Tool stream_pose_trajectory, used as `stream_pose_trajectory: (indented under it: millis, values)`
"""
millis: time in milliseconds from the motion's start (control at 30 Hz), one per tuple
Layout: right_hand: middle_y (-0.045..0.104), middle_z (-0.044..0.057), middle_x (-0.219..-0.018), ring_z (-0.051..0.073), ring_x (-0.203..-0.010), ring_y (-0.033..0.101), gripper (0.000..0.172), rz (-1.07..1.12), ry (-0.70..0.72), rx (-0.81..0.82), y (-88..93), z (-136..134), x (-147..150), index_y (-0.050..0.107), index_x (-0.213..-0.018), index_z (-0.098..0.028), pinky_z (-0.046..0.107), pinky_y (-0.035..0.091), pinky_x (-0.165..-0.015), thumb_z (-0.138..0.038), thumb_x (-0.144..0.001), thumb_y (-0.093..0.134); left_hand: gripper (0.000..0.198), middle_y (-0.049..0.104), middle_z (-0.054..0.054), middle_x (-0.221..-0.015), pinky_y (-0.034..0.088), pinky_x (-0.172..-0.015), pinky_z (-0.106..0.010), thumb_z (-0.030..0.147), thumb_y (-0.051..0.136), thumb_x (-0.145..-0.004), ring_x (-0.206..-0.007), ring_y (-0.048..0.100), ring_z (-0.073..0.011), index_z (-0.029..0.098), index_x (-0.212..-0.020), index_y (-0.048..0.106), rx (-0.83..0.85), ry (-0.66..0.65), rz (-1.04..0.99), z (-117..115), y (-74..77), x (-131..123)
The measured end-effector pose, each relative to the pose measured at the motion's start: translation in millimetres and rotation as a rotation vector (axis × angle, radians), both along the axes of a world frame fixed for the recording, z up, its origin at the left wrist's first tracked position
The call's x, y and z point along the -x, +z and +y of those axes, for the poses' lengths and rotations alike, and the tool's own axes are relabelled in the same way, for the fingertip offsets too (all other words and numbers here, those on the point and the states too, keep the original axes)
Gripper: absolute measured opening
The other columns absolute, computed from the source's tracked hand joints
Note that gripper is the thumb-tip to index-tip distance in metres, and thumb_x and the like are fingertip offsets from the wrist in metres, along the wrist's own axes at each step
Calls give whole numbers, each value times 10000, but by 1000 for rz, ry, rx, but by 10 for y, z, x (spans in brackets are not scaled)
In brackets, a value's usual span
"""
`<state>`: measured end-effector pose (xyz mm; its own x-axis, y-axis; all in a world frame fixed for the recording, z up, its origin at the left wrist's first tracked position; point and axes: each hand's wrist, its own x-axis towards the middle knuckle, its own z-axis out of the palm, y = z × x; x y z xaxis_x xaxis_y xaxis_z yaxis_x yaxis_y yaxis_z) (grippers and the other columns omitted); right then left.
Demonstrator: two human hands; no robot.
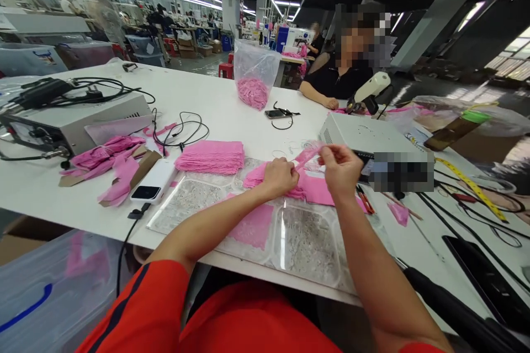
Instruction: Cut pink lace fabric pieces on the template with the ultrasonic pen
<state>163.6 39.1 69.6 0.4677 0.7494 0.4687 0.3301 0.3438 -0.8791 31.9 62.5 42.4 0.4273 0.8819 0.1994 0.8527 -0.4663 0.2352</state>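
Between my two hands stretches a narrow pink fabric strip point(307, 155), lifted a little above the table. The fingers of my left hand point(280, 177) are closed on its near end, over a loose pile of pink fabric pieces point(253, 176). My right hand point(342, 168) pinches the other end between thumb and fingers. Below the hands lies a clear plastic mat point(306, 242) with a flat pink fabric piece point(252, 226) on it. To the left stands a neat stack of pink fabric point(210, 156). Another pink piece point(321, 190) lies under my right hand.
A grey control box point(381, 140) stands at the right, another point(103, 118) at the left with cables. Near the left box lies a white power bank point(154, 182). Orange-handled cutters point(365, 200) lie by my right forearm. A bag of pink pieces point(253, 91) stands behind; a person point(343, 74) sits opposite.
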Motion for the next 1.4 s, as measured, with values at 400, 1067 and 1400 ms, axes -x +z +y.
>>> stream_pose_trajectory:
  millis: [400,1067,1400]
  values:
    - [609,-10,-551,130,-472,537,180,-373,-202,495,-722,-1797,-711,615,-677,-209,272,418,-507,-369,-749,573,103,680,-82,-965,357,-1051,-435,182,567,-752,-937,593,-221,174,-806,655,-8,-790,118,-941,-257,509]
    - [620,4,-686,139,-548,567,302,-275,-145,530,-761,-1552,-1088,622,-919,-199,295,459,-588,-443,-748,570,216,680,-102,-1078,455,-945,-404,173,483,-972,-1023,628,-231,131,-1007,692,119,-588,166,-396,-44,-72]
    - [626,14,-636,125,-516,522,267,-136,-59,489,-761,-1256,-1376,648,-860,-179,263,420,-496,-418,-747,614,338,605,-91,-1202,546,-884,-426,356,594,-952,-1038,622,-215,147,-1216,575,376,-503,240,187,-45,-659]
